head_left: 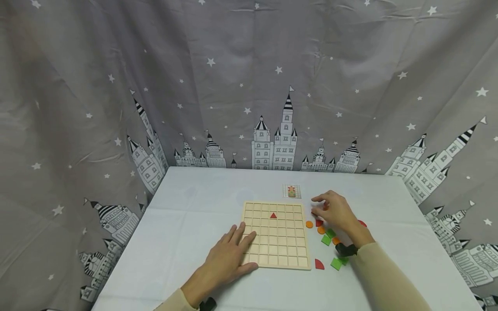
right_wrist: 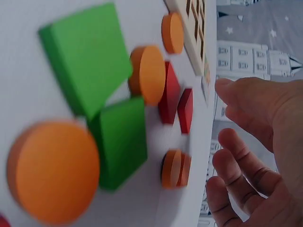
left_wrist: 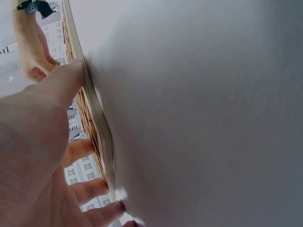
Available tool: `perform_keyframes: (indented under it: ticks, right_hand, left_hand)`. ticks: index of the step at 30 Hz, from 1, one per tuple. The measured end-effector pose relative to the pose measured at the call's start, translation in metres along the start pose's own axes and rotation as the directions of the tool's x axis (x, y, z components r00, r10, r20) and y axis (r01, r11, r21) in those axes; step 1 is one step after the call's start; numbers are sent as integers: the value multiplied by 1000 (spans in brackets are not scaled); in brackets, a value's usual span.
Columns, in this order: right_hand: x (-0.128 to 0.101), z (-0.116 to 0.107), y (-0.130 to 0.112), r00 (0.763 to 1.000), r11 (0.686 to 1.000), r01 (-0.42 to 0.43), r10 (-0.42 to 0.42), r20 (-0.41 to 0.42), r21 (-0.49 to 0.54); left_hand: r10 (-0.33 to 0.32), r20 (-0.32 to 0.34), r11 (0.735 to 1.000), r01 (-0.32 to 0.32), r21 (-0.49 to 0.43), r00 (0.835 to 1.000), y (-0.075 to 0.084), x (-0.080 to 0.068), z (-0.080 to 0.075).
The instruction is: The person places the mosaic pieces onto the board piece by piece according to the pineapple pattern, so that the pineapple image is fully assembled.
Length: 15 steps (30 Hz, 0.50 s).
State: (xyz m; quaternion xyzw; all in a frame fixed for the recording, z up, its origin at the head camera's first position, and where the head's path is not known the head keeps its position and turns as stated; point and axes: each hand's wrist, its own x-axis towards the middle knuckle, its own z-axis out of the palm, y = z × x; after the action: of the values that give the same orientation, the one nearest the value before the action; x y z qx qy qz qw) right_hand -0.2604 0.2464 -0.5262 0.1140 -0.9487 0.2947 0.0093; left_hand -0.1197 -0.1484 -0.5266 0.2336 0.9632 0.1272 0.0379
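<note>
My left hand [head_left: 229,255] rests with spread fingers on the left side of a wooden grid board [head_left: 278,239]. In the left wrist view, its thumb [left_wrist: 71,78] lies against the board's edge. A red triangle [head_left: 273,215] sits in one of the upper cells. Right of the board, my right hand [head_left: 335,211] hovers over loose flat pieces, thumb and forefinger apart, with nothing seen between them. Beneath it, the right wrist view shows orange discs [right_wrist: 57,172], green squares [right_wrist: 87,59] and red pieces [right_wrist: 169,94].
A small picture card [head_left: 292,191] lies behind the board. A red quarter-circle [head_left: 319,264] and a green square [head_left: 336,264] lie near the board's front right corner. The white table [head_left: 186,242] ends at a grey curtain [head_left: 233,65] printed with castles and stars.
</note>
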Motion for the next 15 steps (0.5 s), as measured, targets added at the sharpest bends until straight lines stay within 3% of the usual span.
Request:
perform_keyframes:
  ticks: [9, 15]
  right_hand:
    - [-7, -5, 16, 995, 995, -87, 89, 52, -41]
    - [-10, -7, 25, 995, 995, -93, 95, 42, -43]
  left_hand:
    - [2, 1, 1000, -2, 5, 1000, 0, 0, 0]
    - [-4, 1, 1000, 4, 1, 1000, 0, -1, 0]
